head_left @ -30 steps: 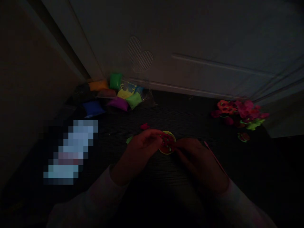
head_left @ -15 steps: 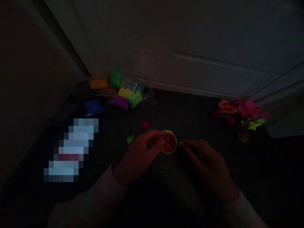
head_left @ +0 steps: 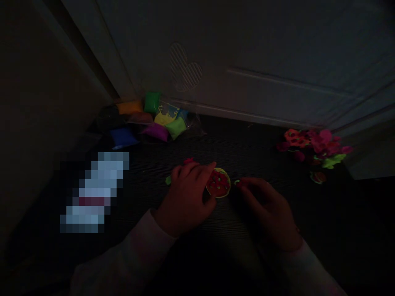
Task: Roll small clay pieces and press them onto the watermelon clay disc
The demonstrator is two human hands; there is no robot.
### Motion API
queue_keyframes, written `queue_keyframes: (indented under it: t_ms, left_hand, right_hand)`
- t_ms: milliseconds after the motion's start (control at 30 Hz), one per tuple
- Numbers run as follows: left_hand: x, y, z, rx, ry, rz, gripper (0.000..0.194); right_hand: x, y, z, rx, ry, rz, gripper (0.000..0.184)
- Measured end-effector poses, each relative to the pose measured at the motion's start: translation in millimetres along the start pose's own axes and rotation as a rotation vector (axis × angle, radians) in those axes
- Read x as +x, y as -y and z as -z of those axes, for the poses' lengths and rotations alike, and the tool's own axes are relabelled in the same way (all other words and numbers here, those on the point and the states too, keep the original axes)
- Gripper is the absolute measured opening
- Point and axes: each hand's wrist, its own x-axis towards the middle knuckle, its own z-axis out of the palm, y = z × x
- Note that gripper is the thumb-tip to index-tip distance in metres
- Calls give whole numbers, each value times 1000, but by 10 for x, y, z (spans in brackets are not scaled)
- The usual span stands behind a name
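A round clay piece, much like a small pizza, lies on the dark surface with a yellow rim, red top and green bits. My left hand spans its left side, thumb at the lower edge and index finger at the upper edge. Just right of it, my right hand pinches a small clay bit, pale green and dark red, apart from the round piece. Behind my left hand a pink clay scrap and a green clay scrap show partly. The light is very dim.
Bagged clay packs in several colours lie at the back left, with a pixelated bright rectangle in front. At the back right sit a heap of pink, orange and green clay shapes and a small brownish piece. A pale panel rises behind.
My right hand has drawn back rightward from the round piece with the small clay bit. My left fingers have left its top and spread to its edges.
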Motion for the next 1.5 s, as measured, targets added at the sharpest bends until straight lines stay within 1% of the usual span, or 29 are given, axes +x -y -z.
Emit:
queue_keyframes:
  t_ms: [133, 233, 333, 500, 667, 867, 1067, 1300, 1367, 1500]
  left_hand:
    - [-4, -20, -2, 38, 22, -7, 58]
    - [-9, -18, -14, 60, 31, -23, 58]
    - [-12, -17, -24, 82, 41, -35, 56]
    - [-15, -18, -35, 113, 30, -44, 54]
    - [-20, -16, -39, 110, 38, -49, 54]
    - [-21, -18, -42, 107, 31, -54, 53]
    - [-19, -11, -54, 103, 46, -48, 55]
    - [-22, -14, -37, 93, 2, -61, 55]
    - [-20, -27, -18, 81, -10, -81, 49]
    - [-13, -59, 10, 59, 8, -139, 36]
  right_hand:
    - [-14, -63, 8, 107, -92, -115, 23]
    - [-20, -51, -17, 170, -88, -131, 23]
    - [-28, -4, -74, 161, -36, -79, 18]
    - [-36, 46, -148, -22, 54, 62, 9]
    - [-34, 33, -159, -107, 56, 139, 8]
    - [-33, 26, -160, -140, 50, 199, 8]
    - [-30, 25, -165, -173, 41, 231, 7]
    - [-47, 67, -148, -168, 47, 254, 7]
    - [-57, 67, -133, -171, 33, 253, 7]
    - [-72, 40, -104, -171, -5, 230, 6]
